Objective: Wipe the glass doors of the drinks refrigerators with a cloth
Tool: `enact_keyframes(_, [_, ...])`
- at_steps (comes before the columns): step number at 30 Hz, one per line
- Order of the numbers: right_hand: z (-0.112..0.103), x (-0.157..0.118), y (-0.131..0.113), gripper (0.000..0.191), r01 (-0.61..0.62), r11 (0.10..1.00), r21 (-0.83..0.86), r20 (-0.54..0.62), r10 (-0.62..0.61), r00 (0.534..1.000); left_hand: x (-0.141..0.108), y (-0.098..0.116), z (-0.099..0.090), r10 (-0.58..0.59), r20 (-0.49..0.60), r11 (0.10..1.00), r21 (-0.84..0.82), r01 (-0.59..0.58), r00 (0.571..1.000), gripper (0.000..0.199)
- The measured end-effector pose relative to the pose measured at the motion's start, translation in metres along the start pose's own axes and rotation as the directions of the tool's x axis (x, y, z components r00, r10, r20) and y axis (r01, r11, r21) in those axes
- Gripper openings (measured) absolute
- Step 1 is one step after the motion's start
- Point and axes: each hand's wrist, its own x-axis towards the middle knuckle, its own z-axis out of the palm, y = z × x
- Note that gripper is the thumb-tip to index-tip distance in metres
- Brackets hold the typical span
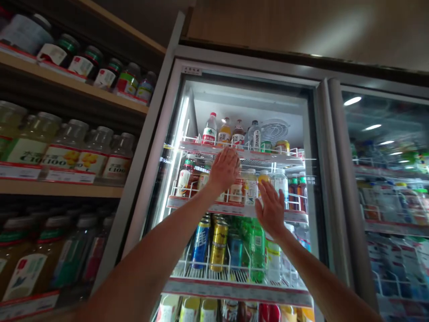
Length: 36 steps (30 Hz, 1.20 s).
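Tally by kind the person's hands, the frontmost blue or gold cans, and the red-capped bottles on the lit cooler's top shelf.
Left hand, right hand: 2
Blue can: 1
Gold can: 1
Red-capped bottle: 1
Total: 5

Top left shelf: dark bottles with green caps in a row, a red-and-green labelled bottle nearer the cooler.
Middle left shelf: clear bottles with pale caps, several labels reading "C100"; red-edged price tags along the shelf front.
Lower left shelf: amber bottles with green caps, white-labelled, partly blurred.
Overhead: a wood-toned panel with a soft sheen.
Right-hand cooler: stocked shelves, blurred, behind glass streaked with light reflections.
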Motion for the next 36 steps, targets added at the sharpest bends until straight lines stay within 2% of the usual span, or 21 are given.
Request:
enact_keyframes(2, [-0.001, 0.006, 0.013, 0.044, -0.040, 0.999, -0.019, -0.026, 0.039, 0.999, -0.020, 0.012, 0.000, 0.178, 0.038, 0.984, -0.023, -0.177, 0.983, 0.041])
enact_keyframes(4, [0.001, 0.010, 0.026, 0.044, -0.096, 0.995, -0.029, -0.050, 0.094, 0.994, -0.042, 0.024, 0.000, 0.389, 0.075, 0.921, -0.055, -0.386, 0.918, 0.039])
enact_keyframes(6, [0.004, 0.010, 0.035, 0.044, -0.121, 0.992, -0.025, -0.049, 0.120, 0.992, -0.055, 0.027, -0.002, 0.500, 0.096, 0.866, -0.071, -0.496, 0.860, 0.038])
enact_keyframes(7, [0.005, 0.009, 0.037, 0.044, -0.123, 0.992, -0.020, -0.048, 0.122, 0.991, -0.057, 0.025, -0.003, 0.482, 0.090, 0.876, -0.060, -0.479, 0.871, 0.037])
enact_keyframes(8, [0.006, 0.008, 0.038, 0.044, -0.120, 0.993, -0.015, -0.048, 0.119, 0.992, -0.057, 0.021, -0.004, 0.405, 0.068, 0.914, -0.035, -0.404, 0.912, 0.037])
enact_keyframes(10, [0.007, 0.006, 0.039, 0.044, -0.119, 0.993, -0.007, -0.056, 0.118, 0.991, -0.056, 0.015, -0.005, 0.151, -0.002, 0.988, 0.025, -0.151, 0.989, 0.038])
enact_keyframes(11, [0.007, 0.005, 0.039, 0.044, -0.124, 0.992, -0.003, -0.058, 0.123, 0.991, -0.059, 0.015, -0.006, 0.060, -0.024, 0.997, 0.045, -0.059, 0.998, 0.039])
enact_keyframes(12, [0.007, 0.005, 0.038, 0.043, -0.130, 0.992, 0.000, -0.059, 0.130, 0.990, -0.066, 0.017, -0.006, 0.034, -0.024, 0.998, 0.055, -0.033, 0.999, 0.040])
enact_keyframes(13, [0.007, 0.005, 0.038, 0.043, -0.135, 0.991, 0.004, -0.058, 0.135, 0.989, -0.076, 0.023, -0.007, 0.091, 0.004, 0.995, 0.049, -0.091, 0.996, 0.040])
enact_keyframes(14, [0.007, 0.005, 0.038, 0.043, -0.140, 0.990, 0.008, -0.058, 0.140, 0.988, -0.088, 0.031, -0.008, 0.217, 0.052, 0.976, 0.025, -0.218, 0.975, 0.040])
enact_keyframes(16, [0.007, 0.006, 0.039, 0.043, -0.140, 0.990, 0.018, -0.059, 0.141, 0.988, -0.112, 0.045, -0.011, 0.476, 0.125, 0.879, -0.045, -0.475, 0.870, 0.040])
enact_keyframes(17, [0.007, 0.006, 0.039, 0.043, -0.141, 0.990, 0.023, -0.057, 0.142, 0.988, -0.121, 0.049, -0.012, 0.538, 0.142, 0.842, -0.063, -0.535, 0.831, 0.039])
enact_keyframes(18, [0.007, 0.006, 0.040, 0.043, -0.144, 0.989, 0.028, -0.058, 0.145, 0.988, -0.125, 0.050, -0.013, 0.544, 0.149, 0.839, -0.062, -0.541, 0.826, 0.039])
enact_keyframes(19, [0.007, 0.006, 0.040, 0.042, -0.149, 0.988, 0.032, -0.060, 0.151, 0.987, -0.126, 0.047, -0.015, 0.490, 0.146, 0.871, -0.040, -0.490, 0.859, 0.040])
enact_keyframes(21, [0.007, 0.006, 0.039, 0.042, -0.158, 0.986, 0.045, -0.066, 0.161, 0.985, -0.121, 0.036, -0.017, 0.240, 0.096, 0.969, 0.036, -0.244, 0.966, 0.041])
enact_keyframes(22, [0.007, 0.006, 0.039, 0.042, -0.159, 0.986, 0.052, -0.066, 0.162, 0.985, -0.118, 0.030, -0.018, 0.116, 0.060, 0.991, 0.060, -0.119, 0.991, 0.041])
enact_keyframes(24, [0.007, 0.005, 0.039, 0.042, -0.160, 0.985, 0.066, -0.059, 0.164, 0.985, -0.119, 0.023, -0.022, 0.026, 0.034, 0.998, 0.052, -0.028, 0.999, 0.041])
enact_keyframes(27, [0.007, 0.005, 0.041, 0.042, -0.169, 0.983, 0.074, -0.047, 0.173, 0.984, -0.138, 0.029, -0.031, 0.233, 0.119, 0.972, -0.052, -0.228, 0.965, 0.042])
enact_keyframes(29, [0.008, 0.005, 0.044, 0.042, -0.169, 0.982, 0.079, -0.041, 0.173, 0.984, -0.150, 0.035, -0.036, 0.251, 0.152, 0.966, -0.096, -0.239, 0.956, 0.043])
enact_keyframes(33, [0.002, -0.002, 0.033, 0.043, -0.155, 0.983, 0.100, -0.051, 0.161, 0.986, -0.147, 0.030, -0.039, -0.033, 0.169, 0.993, -0.103, 0.051, 0.985, 0.054])
enact_keyframes(36, [-0.010, -0.014, -0.008, 0.045, 0.007, 0.972, 0.235, -0.047, 0.004, 0.999, -0.139, 0.020, -0.035, -0.106, 0.137, 0.986, -0.117, 0.123, 0.985, 0.064])
